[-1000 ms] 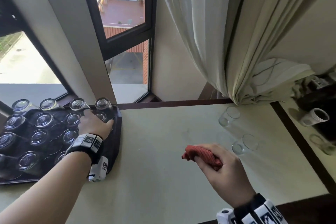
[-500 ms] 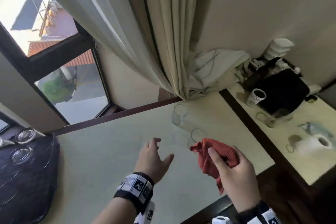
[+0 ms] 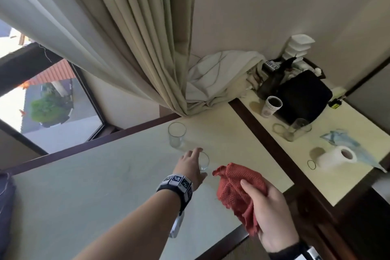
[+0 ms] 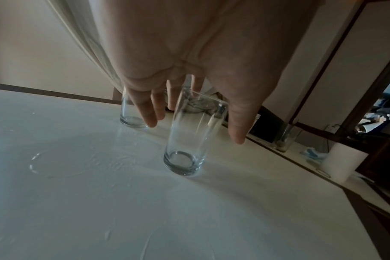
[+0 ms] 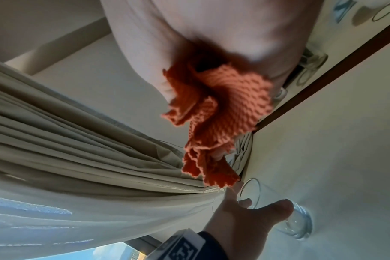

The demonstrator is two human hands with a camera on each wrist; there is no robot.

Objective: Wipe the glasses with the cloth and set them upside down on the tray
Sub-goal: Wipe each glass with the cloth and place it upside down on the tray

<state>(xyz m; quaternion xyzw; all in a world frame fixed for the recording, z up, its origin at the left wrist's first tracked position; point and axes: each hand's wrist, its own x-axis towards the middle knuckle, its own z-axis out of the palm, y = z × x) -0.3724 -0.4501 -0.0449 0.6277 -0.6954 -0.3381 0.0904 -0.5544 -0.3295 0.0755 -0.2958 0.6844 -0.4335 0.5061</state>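
On the pale worktop point(image 3: 88, 192) we find two clear glasses standing upright, mouths up, near the far edge by the curtain point(image 3: 135, 34). Our left hand point(image 3: 191, 167) reaches over the nearer glass point(image 4: 190, 137) with its fingers point(image 4: 150, 112) straight and spread; the thumb hangs down on one side of the glass and the fingers on the other. In the left wrist view the hand brackets the rim without closing on it, though we cannot be sure whether any fingertip already touches the glass, since the head view hides most of it behind the hand. The far glass point(image 3: 176, 137) stands just beyond, apart from the hand.

Our right hand point(image 3: 272, 215) is held above the worktop's near edge, fingers and thumb curled round a bunched red cloth point(image 3: 236, 192). The cloth's loose corners spill out past the fingers, one pointing toward the nearer glass without touching it. In the right wrist view the cloth point(image 5: 214, 112) fills the palm and hangs down in ruffled folds.

At the far left of the head view, only a dark sliver of the tray point(image 3: 5, 207) shows, well apart from both glasses.

On the adjoining counter to the right stand a paper cup stack point(image 3: 271, 106), a paper roll point(image 3: 335, 157) and another glass point(image 3: 297, 130).
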